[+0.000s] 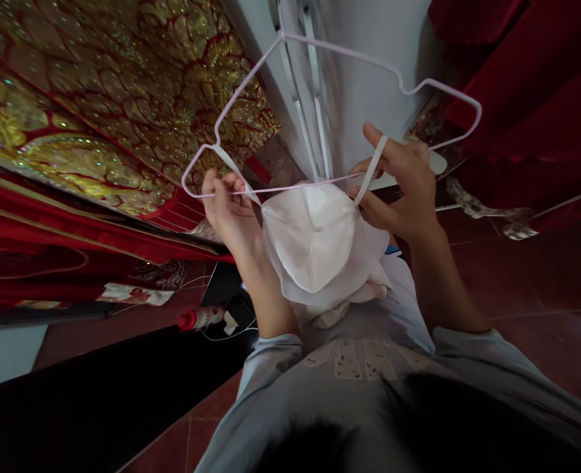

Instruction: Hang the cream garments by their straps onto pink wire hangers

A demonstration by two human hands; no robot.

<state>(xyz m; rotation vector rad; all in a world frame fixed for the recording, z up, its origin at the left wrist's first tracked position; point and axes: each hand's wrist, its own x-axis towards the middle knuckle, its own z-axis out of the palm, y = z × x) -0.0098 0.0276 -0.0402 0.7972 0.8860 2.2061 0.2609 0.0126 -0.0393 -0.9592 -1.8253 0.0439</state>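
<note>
A pale wire hanger [320, 46] hangs in front of me against a white wall. Below its bottom bar hangs a white garment [315, 243] with thin straps. My left hand [229, 210] is closed, pinching the garment's left strap at the hanger's bottom bar. My right hand [401, 184] is closed on the right strap, which runs up over its fingers beside the bar. The garment bunches between my wrists, above my grey shirt.
Gold-embroidered red fabrics [98, 118] hang at the left. Dark red velvet cloth [541, 98] hangs at the right. The floor is red tile [541, 276]. A black surface [73, 407] lies at lower left, with a red-tipped plug strip and cable [206, 318] near it.
</note>
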